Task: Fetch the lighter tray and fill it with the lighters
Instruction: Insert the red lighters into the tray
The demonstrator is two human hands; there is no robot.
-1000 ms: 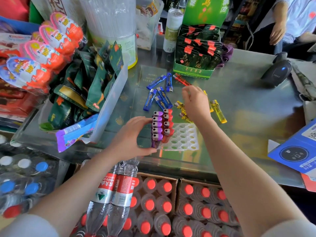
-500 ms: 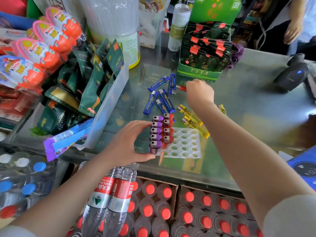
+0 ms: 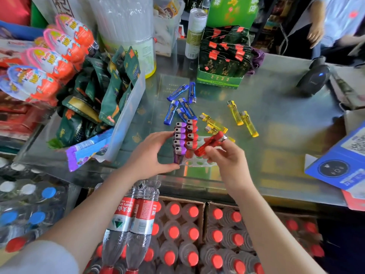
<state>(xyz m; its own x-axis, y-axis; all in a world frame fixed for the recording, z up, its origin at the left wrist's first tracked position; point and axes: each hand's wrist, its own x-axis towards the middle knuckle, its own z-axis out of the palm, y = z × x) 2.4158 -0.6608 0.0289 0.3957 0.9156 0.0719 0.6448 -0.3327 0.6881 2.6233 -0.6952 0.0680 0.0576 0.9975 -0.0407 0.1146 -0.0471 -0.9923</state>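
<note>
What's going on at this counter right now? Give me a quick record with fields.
place: glass shop counter
tray: white lighter tray, partly filled
in tray: purple lighters and red lighters, standing upright
left hand: grips the tray's left side
right hand: holds one red lighter above the empty holes
loose on counter: blue lighters, yellow lighters
likely next: the held lighter goes into a hole
</note>
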